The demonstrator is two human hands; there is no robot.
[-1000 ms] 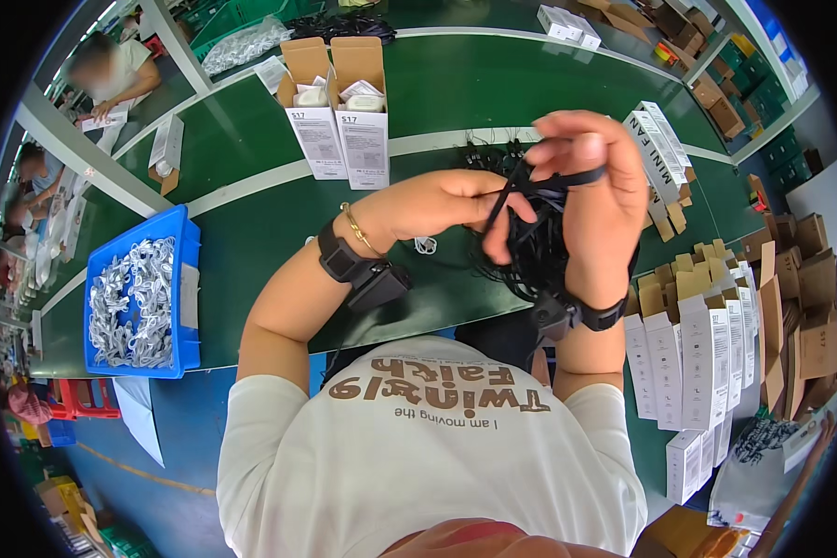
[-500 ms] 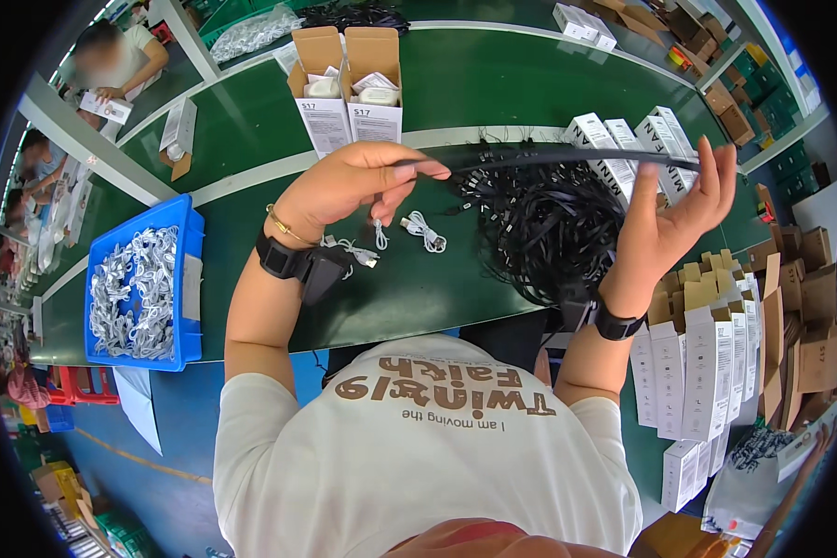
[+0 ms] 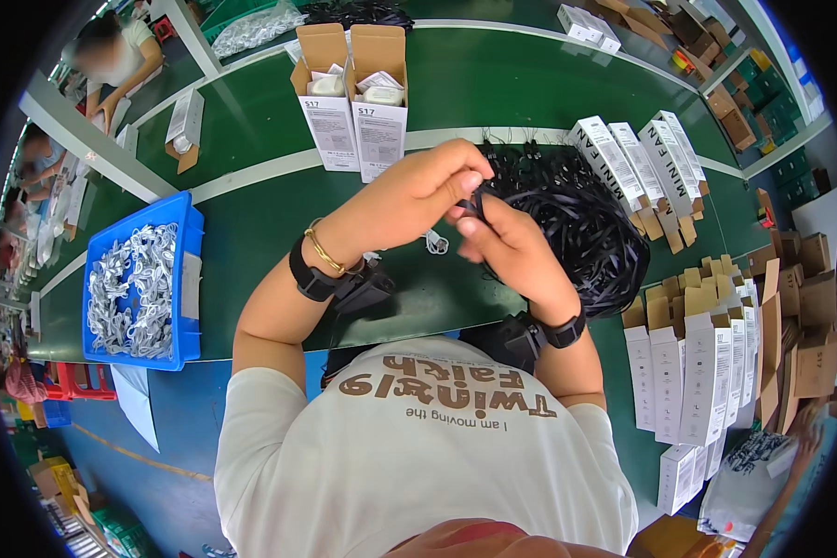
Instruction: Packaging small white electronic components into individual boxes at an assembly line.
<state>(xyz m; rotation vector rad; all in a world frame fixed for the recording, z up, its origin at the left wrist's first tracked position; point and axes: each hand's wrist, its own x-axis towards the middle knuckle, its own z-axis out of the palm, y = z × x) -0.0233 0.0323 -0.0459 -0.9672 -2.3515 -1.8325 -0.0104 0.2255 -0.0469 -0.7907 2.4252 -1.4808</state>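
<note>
Above the green table (image 3: 251,232), left hand (image 3: 418,191) and right hand (image 3: 502,242) pinched together on a black strap (image 3: 475,203), beside the strap pile (image 3: 577,223); best kept taut, fingertips close.

Both hands, left hand (image 3: 417,191) and right hand (image 3: 504,244), apparently pinch a black strap (image 3: 475,202).

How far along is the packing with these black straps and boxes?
Done: two boxes stand open on the green table, each with an item inside. In hand: left hand and right hand meet on one black strap. Left: a big pile of black straps and rows of flat white boxes.
</note>
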